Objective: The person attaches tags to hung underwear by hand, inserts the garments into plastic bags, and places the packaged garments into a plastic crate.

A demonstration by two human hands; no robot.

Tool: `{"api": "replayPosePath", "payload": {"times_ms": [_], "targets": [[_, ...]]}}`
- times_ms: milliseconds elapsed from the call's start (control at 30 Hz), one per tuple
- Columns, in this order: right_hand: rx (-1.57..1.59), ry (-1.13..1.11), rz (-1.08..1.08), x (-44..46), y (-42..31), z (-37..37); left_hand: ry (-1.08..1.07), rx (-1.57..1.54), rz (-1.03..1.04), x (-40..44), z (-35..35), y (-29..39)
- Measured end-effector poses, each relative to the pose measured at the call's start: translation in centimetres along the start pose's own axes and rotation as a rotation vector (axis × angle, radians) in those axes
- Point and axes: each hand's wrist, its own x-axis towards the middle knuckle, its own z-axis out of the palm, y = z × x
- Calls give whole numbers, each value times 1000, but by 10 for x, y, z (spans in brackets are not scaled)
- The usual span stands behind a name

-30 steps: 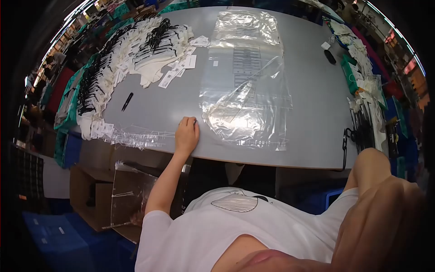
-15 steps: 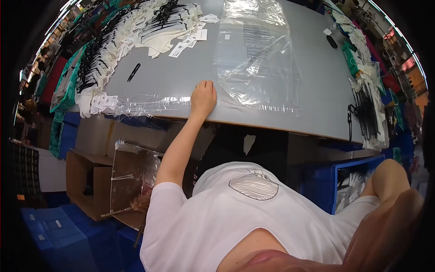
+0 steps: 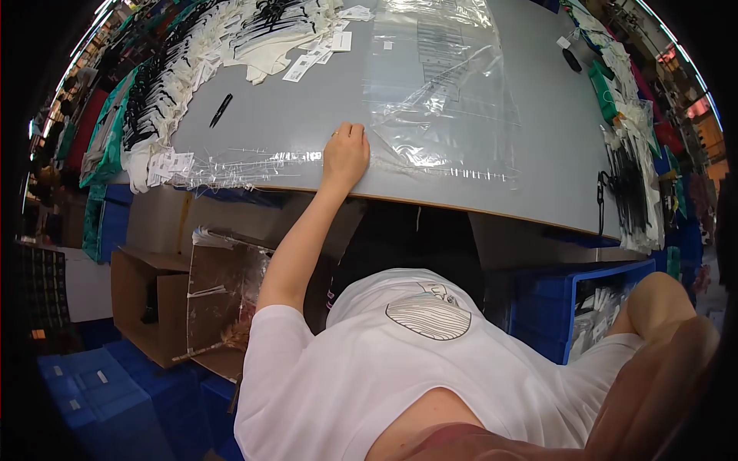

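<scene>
My left hand (image 3: 346,155) rests on the grey table (image 3: 292,131) near its front edge, fingers curled down and closed; what is under them, if anything, is hidden. Just right of it lie flat clear plastic bags (image 3: 438,146) with printed text. To its left is a bundle of thin clear plastic strips (image 3: 254,167). My right arm (image 3: 657,303) is bent low at the right beside a blue bin (image 3: 573,288) of wrapped items; the hand itself is out of sight.
White garments on black hangers (image 3: 161,100) line the table's left side, with paper tags (image 3: 307,63) and a black pen (image 3: 221,110) nearby. More black hangers (image 3: 630,180) hang at the right edge, below a green box (image 3: 603,91). Cardboard boxes (image 3: 154,311) stand below left.
The view has tilted down, so the table sits higher and the blue bin at the right shows. My left hand stays closed on the table, slightly nearer the bags.
</scene>
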Motion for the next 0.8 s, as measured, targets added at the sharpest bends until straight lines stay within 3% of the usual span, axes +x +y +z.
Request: {"api": "replayPosePath", "payload": {"times_ms": [367, 433, 500, 567, 633, 667, 733, 800], "targets": [[110, 43, 87, 12, 46, -65, -60, -23, -22, 0, -7, 2], [150, 182, 139, 7, 57, -78, -53, -18, -4, 1, -11, 4], [129, 462, 206, -6, 80, -92, -36, -53, 62, 1, -18, 6], [-187, 742, 292, -30, 141, -104, -65, -155, 153, 6, -34, 7], [-477, 909, 632, -84, 213, -127, -99, -206, 195, 32, -55, -7], [-584, 964, 819, -112, 249, -139, -138, -273, 99, 52, -60, -20], [-1033, 925, 1069, -192, 333, -141, -181, -333, -78, 89, -56, -54], [-1200, 908, 1123, -230, 385, -124, -155, -242, -160, 138, -30, -106]]}}
